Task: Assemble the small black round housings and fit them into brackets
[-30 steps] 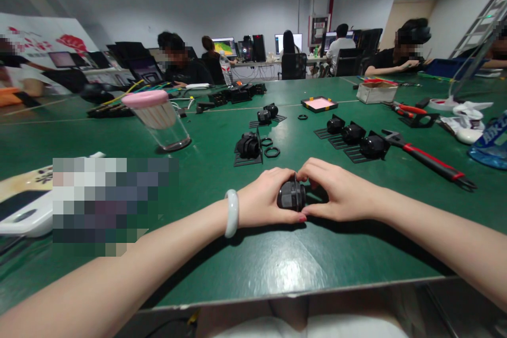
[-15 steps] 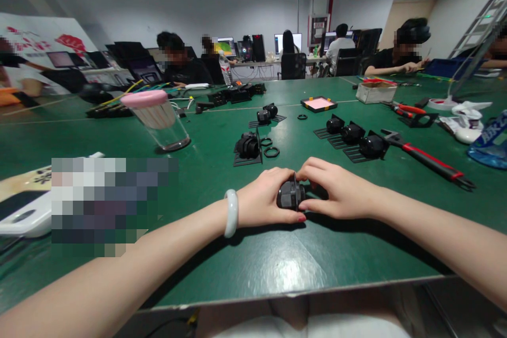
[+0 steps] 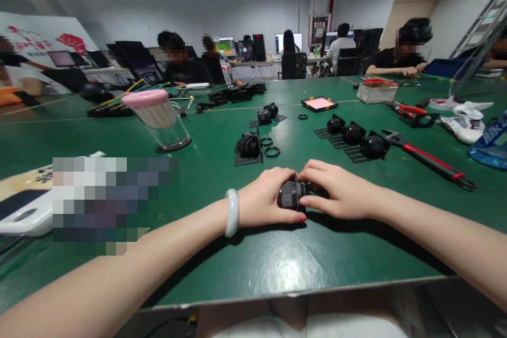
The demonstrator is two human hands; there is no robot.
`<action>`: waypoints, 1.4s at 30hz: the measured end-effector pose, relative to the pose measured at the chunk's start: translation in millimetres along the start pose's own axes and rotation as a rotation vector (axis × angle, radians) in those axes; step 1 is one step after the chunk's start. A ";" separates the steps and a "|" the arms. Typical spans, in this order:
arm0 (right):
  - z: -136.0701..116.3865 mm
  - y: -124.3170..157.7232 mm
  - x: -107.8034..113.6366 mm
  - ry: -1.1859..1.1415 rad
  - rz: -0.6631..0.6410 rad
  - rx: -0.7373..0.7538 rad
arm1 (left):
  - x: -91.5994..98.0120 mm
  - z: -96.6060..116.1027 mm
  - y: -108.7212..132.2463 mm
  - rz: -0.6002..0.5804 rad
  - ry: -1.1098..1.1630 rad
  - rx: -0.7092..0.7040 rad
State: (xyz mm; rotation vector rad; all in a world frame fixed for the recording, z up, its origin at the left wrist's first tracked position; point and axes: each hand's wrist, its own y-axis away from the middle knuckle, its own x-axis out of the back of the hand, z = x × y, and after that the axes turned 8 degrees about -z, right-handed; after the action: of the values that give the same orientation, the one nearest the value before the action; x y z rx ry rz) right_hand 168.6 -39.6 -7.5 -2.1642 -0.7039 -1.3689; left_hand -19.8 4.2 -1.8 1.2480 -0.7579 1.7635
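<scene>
Between both hands, just above or on the green table, is a black cable gland [image 3: 289, 196] with a thin plate around its middle. My left hand [image 3: 267, 196], wearing a pale bangle, is wrapped round the faceted left end, thumb along the near side. My right hand [image 3: 336, 190] has its thumb and fingers closed about the narrower right end; its fingertips partly hide what sits there. Beyond them stands a similar gland in a slotted bracket [image 3: 248, 146]. Two black ring nuts, the nearer one [image 3: 272, 152] larger in view, lie beside it.
Several bracketed glands [image 3: 352, 133] sit right of centre, near an adjustable wrench [image 3: 431, 161]. Farther off are a lone ring nut [image 3: 302, 116], a pink-bottomed tray [image 3: 319, 104] and a white box [image 3: 376, 92]. A pink-lidded cup [image 3: 160, 121] stands left; a blue bottle [image 3: 491, 142] is far right.
My right hand's fingers have shifted slightly around the gland's right end, showing a little more of it. My left hand keeps the same hold.
</scene>
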 end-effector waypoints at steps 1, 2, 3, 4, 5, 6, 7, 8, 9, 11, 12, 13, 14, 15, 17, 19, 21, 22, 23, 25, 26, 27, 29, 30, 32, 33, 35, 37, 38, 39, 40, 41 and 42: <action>0.0 -0.1 0.1 0.002 -0.004 -0.002 | 0.0 0.1 0.0 0.002 0.004 0.000; 0.0 -0.3 0.1 0.003 -0.008 -0.004 | 0.1 0.2 0.0 0.004 0.008 0.001; 0.0 -0.6 0.2 0.006 -0.010 -0.006 | 0.1 0.3 0.0 0.005 0.013 0.003; 0.1 -0.9 0.3 0.008 -0.010 -0.007 | 0.1 0.3 0.0 0.007 0.016 0.005; 0.1 -1.1 0.4 0.011 -0.009 -0.008 | 0.1 0.4 -0.1 0.009 0.017 0.007; 0.1 -1.3 0.5 0.012 -0.009 -0.008 | 0.1 0.5 -0.1 0.009 0.017 0.008; 0.1 -1.4 0.5 0.013 -0.009 -0.009 | 0.1 0.5 -0.1 0.009 0.014 0.009; -0.1 -1.5 0.6 0.014 -0.007 -0.011 | 0.1 0.5 -0.1 0.008 0.010 0.009; -0.2 -1.5 0.6 0.015 -0.004 -0.013 | 0.0 0.5 -0.1 0.007 0.006 0.008; -0.6 -1.3 0.5 0.016 0.004 -0.019 | -0.2 0.3 0.0 0.007 0.000 0.004; -0.7 -1.1 0.5 0.016 0.008 -0.019 | -0.3 0.3 0.0 0.008 -0.002 0.002; -0.8 -0.9 0.5 0.015 0.010 -0.017 | -0.4 0.2 0.0 0.009 -0.004 0.001; -0.7 -0.7 0.5 0.014 0.009 -0.014 | -0.4 0.3 0.0 0.009 -0.005 0.002; -0.6 -0.5 0.6 0.014 0.009 -0.012 | -0.4 0.4 0.0 0.008 -0.004 0.003; -0.2 -0.3 0.7 0.015 0.011 -0.006 | -0.3 0.8 -0.1 0.006 -0.003 0.008; 0.3 -0.2 0.9 0.013 0.014 0.000 | 0.1 1.2 -0.2 0.006 0.001 0.014; 0.3 -0.2 1.1 0.008 0.018 0.008 | 0.5 1.5 -0.1 0.007 0.007 0.018; 0.2 -0.2 1.1 0.005 0.019 0.012 | 0.7 1.5 0.0 0.007 0.011 0.019; 0.1 -0.2 1.1 0.003 0.020 0.015 | 0.8 1.5 0.1 0.008 0.015 0.019; -0.3 -0.2 1.0 0.000 0.022 0.018 | 0.9 1.2 0.3 0.008 0.020 0.016; -0.4 -0.3 0.9 -0.002 0.020 0.020 | 0.8 1.1 0.4 0.008 0.022 0.015; -0.4 -0.3 0.7 -0.003 0.020 0.023 | 0.7 0.9 0.5 0.009 0.024 0.015; -0.3 -0.6 0.3 -0.004 0.019 0.026 | 0.5 0.8 0.6 0.010 0.033 0.015; -0.2 -0.8 0.1 -0.004 0.017 0.026 | 0.4 0.8 0.6 0.011 0.039 0.015; -0.1 -1.1 0.0 -0.001 0.012 0.019 | 0.4 1.0 0.6 0.013 0.052 0.018; -0.2 -1.1 0.1 0.001 0.008 0.014 | 0.5 1.2 0.6 0.011 0.055 0.019; -0.5 -1.2 0.6 0.004 0.001 0.006 | 0.7 1.5 0.4 0.008 0.056 0.022; -1.0 -0.9 1.2 0.007 -0.004 0.000 | 0.8 1.7 0.1 0.006 0.053 0.023; -1.2 -0.7 1.4 0.009 -0.004 -0.003 | 0.8 1.6 0.0 0.005 0.050 0.022; -1.4 -0.5 1.4 0.010 -0.002 -0.004 | 0.7 1.5 -0.1 0.006 0.047 0.021; -1.5 -0.4 1.2 0.012 0.003 -0.003 | 0.6 1.3 -0.1 0.007 0.043 0.018; -1.5 -0.2 0.8 0.013 0.009 -0.001 | 0.5 1.1 -0.2 0.009 0.040 0.016; -1.5 -0.1 0.3 0.015 0.016 0.002 | 0.3 0.8 -0.2 0.008 0.035 0.015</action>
State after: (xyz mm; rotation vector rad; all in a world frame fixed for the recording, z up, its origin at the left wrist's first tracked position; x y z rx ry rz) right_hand 167.7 -40.4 -6.7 -2.1514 -0.6810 -1.3736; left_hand -19.3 3.7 -1.2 1.2223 -0.7316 1.7968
